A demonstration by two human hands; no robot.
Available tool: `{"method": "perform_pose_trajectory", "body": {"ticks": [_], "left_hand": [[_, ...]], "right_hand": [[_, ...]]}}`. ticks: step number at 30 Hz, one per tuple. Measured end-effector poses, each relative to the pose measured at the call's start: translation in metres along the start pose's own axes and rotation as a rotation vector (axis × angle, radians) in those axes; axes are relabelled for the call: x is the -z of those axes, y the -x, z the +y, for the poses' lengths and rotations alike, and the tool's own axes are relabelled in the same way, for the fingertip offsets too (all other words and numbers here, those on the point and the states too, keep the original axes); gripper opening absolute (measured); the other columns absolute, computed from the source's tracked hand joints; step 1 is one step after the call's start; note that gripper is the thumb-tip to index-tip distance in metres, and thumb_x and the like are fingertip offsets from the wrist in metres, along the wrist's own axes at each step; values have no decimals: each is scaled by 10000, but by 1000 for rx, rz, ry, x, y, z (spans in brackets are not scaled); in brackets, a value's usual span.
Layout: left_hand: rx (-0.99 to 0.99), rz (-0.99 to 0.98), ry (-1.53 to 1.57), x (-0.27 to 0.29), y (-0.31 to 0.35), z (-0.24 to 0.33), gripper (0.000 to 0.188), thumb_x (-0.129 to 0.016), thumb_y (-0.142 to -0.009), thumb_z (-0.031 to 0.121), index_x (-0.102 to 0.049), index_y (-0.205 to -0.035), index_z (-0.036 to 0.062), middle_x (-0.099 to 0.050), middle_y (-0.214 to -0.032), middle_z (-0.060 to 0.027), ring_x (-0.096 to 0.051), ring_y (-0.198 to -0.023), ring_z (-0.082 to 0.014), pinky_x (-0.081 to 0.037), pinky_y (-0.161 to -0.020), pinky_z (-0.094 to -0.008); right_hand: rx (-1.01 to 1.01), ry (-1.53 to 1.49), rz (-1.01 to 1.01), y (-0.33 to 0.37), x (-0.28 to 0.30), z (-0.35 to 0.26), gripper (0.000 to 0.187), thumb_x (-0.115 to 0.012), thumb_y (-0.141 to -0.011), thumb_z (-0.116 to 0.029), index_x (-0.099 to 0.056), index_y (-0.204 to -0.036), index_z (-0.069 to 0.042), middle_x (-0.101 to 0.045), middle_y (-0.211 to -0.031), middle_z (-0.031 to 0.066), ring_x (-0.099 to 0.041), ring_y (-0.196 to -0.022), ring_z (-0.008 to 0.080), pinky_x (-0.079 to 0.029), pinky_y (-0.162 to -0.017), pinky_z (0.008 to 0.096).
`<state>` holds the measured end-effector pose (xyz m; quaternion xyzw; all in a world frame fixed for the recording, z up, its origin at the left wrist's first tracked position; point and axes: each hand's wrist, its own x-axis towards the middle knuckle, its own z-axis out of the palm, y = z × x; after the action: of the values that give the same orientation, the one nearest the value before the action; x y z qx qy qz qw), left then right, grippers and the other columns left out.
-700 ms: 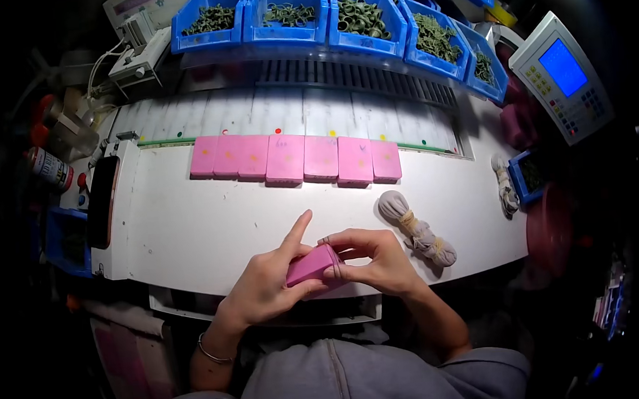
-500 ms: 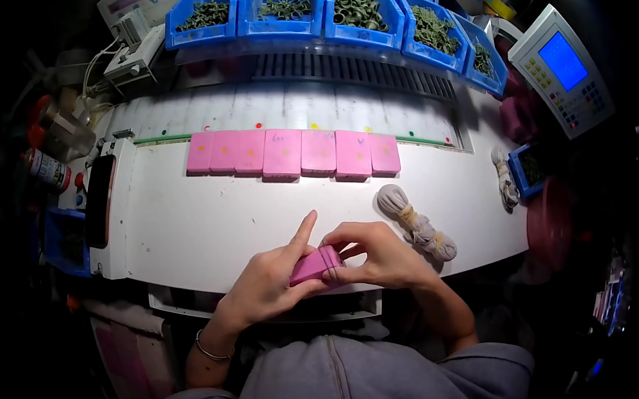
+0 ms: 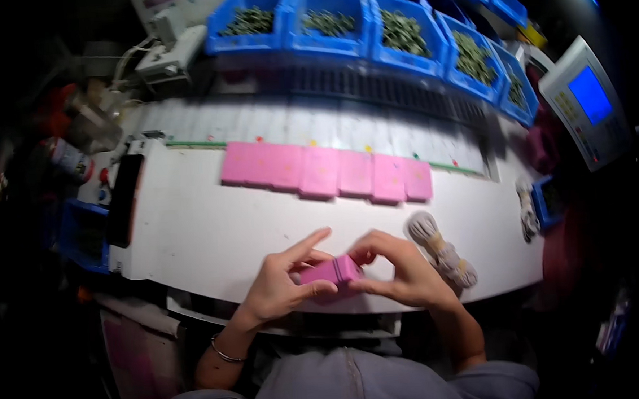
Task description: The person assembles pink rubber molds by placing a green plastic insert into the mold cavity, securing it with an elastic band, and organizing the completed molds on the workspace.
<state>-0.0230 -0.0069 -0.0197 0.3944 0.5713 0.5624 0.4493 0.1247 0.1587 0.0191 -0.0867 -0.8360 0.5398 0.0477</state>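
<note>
A pink block [image 3: 323, 274] with a dark band round it is held over the front edge of the white table [image 3: 191, 228]. My left hand [image 3: 280, 279] grips its left part, thumb along the near side and index finger stretched out past it. Curled about the block's right end are the thumb and fingers of my right hand [image 3: 403, 271], next to the band. Beyond my hands a row of several similar pink blocks [image 3: 319, 172] lies side by side. To the right of my right hand rests a bundle of grey cloth [image 3: 441, 249] tied with pale bands.
Blue bins [image 3: 330, 25] of small green pieces line the back. A device with a blue screen [image 3: 590, 95] stands at the right, a dark phone [image 3: 127, 201] at the left. Behind the row runs a ribbed light panel [image 3: 272, 119]. A red-and-white can [image 3: 72, 160] is at far left.
The whole view has shifted and tilted, moving the scene right and down, with some blur. My right fingers have moved from the band to the block's end; my left hand still grips it.
</note>
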Motion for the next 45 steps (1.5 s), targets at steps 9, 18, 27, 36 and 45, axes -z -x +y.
{"method": "perform_pose_trajectory", "body": {"ticks": [9,18,27,36,45], "left_hand": [[324,-100,288,50,-5,4,468,-429,-966,396,-605,-1007,-35,-626,-837,-51,-557,-721,-95,-456,-670,-227],[11,773,-22,217,-66,46,247,-619,-845,85,-611,-1059,-39,-652,-898,-64,-631,-760,-118,-521,-637,-237],[247,1058,-928,313,-145,23,425,-784,-515,268,-655,-816,-2,-663,-831,-183,-643,-771,-316,-516,-739,-369],[332,919,-1122,322,-155,2,563,-778,-609,285,-559,-1032,-16,-527,-1110,-257,-500,-1081,-389,-423,-922,-445],[-261,1097,-1173,202,36,47,576,-734,-711,147,-488,-1214,10,-457,-1224,-188,-466,-1124,-353,-395,-945,-397]], "right_hand": [[75,-212,211,-27,-26,15,362,-713,-757,-81,-592,-1091,-10,-616,-1003,99,-582,-910,192,-469,-784,301],[-18,-6,424,-47,-63,60,115,-622,-810,-10,-644,-923,-12,-627,-863,87,-599,-733,183,-476,-622,252],[36,-11,434,-55,-57,50,105,-577,-818,45,-647,-889,11,-616,-807,82,-571,-654,120,-435,-569,214],[44,52,427,-49,-57,44,101,-578,-808,53,-647,-873,16,-607,-783,77,-557,-644,120,-417,-563,218],[39,-59,422,-46,-61,71,102,-543,-809,58,-623,-866,34,-587,-794,98,-555,-702,161,-439,-640,240]]}}
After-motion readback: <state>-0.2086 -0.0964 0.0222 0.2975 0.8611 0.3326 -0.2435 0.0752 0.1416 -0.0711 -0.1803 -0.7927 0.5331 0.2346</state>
